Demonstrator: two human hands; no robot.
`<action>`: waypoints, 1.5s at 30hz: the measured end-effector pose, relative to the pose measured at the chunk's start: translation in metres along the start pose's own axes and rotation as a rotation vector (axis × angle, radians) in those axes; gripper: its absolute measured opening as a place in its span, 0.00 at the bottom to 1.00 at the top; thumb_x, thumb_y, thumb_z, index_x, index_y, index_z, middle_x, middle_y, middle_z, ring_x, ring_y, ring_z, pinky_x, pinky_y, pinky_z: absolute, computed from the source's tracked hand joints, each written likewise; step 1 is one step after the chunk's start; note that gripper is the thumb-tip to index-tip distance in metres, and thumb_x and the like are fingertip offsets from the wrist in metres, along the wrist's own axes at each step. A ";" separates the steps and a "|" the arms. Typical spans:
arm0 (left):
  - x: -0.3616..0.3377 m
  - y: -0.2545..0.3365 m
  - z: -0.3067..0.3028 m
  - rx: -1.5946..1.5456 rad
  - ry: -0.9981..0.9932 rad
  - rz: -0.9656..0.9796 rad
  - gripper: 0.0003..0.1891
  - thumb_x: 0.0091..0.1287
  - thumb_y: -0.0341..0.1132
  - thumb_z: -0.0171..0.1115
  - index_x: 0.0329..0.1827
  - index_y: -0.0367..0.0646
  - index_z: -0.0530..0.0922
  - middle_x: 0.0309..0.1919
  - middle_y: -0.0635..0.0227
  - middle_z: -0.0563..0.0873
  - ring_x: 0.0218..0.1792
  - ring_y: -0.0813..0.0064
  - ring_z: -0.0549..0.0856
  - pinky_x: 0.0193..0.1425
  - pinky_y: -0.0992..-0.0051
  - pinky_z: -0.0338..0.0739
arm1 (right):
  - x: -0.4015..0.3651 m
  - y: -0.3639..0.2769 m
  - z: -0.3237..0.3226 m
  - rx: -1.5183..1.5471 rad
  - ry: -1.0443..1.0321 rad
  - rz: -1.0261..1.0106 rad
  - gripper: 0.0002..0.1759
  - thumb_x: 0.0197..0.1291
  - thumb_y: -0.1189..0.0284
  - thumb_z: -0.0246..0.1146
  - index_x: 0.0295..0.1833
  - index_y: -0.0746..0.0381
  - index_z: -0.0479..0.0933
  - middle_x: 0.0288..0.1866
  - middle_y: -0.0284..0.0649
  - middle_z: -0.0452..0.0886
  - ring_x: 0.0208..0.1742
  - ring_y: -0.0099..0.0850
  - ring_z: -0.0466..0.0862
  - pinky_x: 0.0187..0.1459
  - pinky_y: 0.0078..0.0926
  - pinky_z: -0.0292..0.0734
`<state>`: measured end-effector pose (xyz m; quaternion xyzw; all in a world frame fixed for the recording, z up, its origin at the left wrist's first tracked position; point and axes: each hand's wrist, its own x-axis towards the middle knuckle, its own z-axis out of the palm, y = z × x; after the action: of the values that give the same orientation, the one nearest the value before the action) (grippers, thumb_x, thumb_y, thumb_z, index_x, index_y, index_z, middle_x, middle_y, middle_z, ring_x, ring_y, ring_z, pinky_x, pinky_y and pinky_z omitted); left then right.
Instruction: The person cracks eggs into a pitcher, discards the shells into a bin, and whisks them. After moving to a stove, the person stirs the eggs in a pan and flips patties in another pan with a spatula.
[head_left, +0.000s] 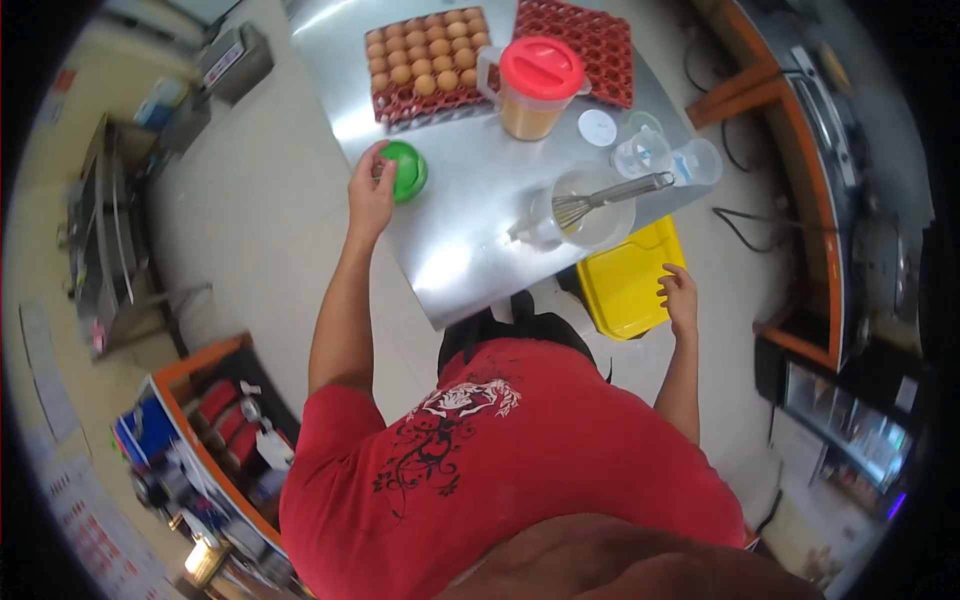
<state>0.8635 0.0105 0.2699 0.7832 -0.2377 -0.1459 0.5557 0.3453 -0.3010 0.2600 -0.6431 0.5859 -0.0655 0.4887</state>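
the green lid sits by the left edge of the steel table, nearest the left hand. it is probably light, stiff plastic, a bit slick if wet and unlikely to break; its round rim looks the best place to take hold. seen from above it is about circular, so it shows no clear long axis or pointing end; its top faces up. whether a jar lies beneath, i cannot tell. the left hand's fingers bend at its near side; whether they grip it, i cannot tell. farther off stand the red-lidded pitcher, the eggs and the whisk. the right hand, fingers loosely curled and apart, appears to hold nothing, over the yellow lid.
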 end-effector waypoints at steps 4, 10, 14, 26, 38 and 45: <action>0.080 0.017 0.016 -0.070 -0.063 0.175 0.22 0.78 0.31 0.69 0.74 0.41 0.80 0.48 0.71 0.82 0.44 0.80 0.81 0.50 0.77 0.81 | -0.032 -0.042 0.013 0.105 0.121 0.043 0.21 0.73 0.73 0.60 0.69 0.62 0.82 0.47 0.37 0.87 0.42 0.27 0.86 0.41 0.26 0.80; 0.129 0.028 0.067 -0.116 -0.116 0.284 0.26 0.74 0.30 0.73 0.74 0.43 0.80 0.52 0.68 0.79 0.44 0.78 0.81 0.48 0.76 0.82 | -0.039 -0.114 0.018 0.061 0.217 -0.109 0.18 0.74 0.74 0.62 0.66 0.63 0.84 0.46 0.35 0.87 0.41 0.26 0.85 0.40 0.26 0.79; 0.126 0.053 0.089 -0.005 -0.141 0.357 0.36 0.69 0.37 0.78 0.80 0.45 0.74 0.59 0.60 0.79 0.54 0.66 0.83 0.58 0.67 0.84 | -0.005 -0.167 0.001 0.063 0.239 -0.252 0.17 0.76 0.74 0.61 0.66 0.60 0.85 0.46 0.35 0.87 0.42 0.25 0.85 0.43 0.25 0.79; 0.133 0.165 0.171 0.710 -0.353 0.611 0.64 0.51 0.58 0.87 0.91 0.54 0.59 0.82 0.46 0.65 0.83 0.44 0.67 0.84 0.46 0.63 | 0.293 -0.317 0.101 -1.196 -0.273 -0.623 0.50 0.66 0.68 0.71 0.92 0.40 0.57 0.88 0.53 0.59 0.84 0.63 0.66 0.76 0.56 0.76; 0.111 0.161 0.219 0.880 -0.232 0.490 0.61 0.50 0.61 0.83 0.87 0.46 0.65 0.80 0.43 0.66 0.77 0.39 0.67 0.82 0.43 0.62 | 0.414 -0.322 0.122 -1.326 -0.203 -0.812 0.48 0.73 0.73 0.65 0.90 0.24 0.56 0.94 0.47 0.51 0.86 0.56 0.67 0.76 0.62 0.76; 0.122 0.159 0.237 0.855 -0.195 0.508 0.61 0.51 0.64 0.80 0.86 0.43 0.66 0.78 0.41 0.67 0.76 0.39 0.67 0.81 0.42 0.62 | 0.401 -0.358 0.086 -0.921 -0.295 -0.974 0.42 0.67 0.78 0.65 0.87 0.44 0.68 0.84 0.54 0.68 0.79 0.56 0.76 0.78 0.52 0.75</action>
<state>0.8164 -0.2874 0.3428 0.8408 -0.5100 0.0317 0.1785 0.7708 -0.6404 0.2718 -0.9777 0.1251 0.0665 0.1550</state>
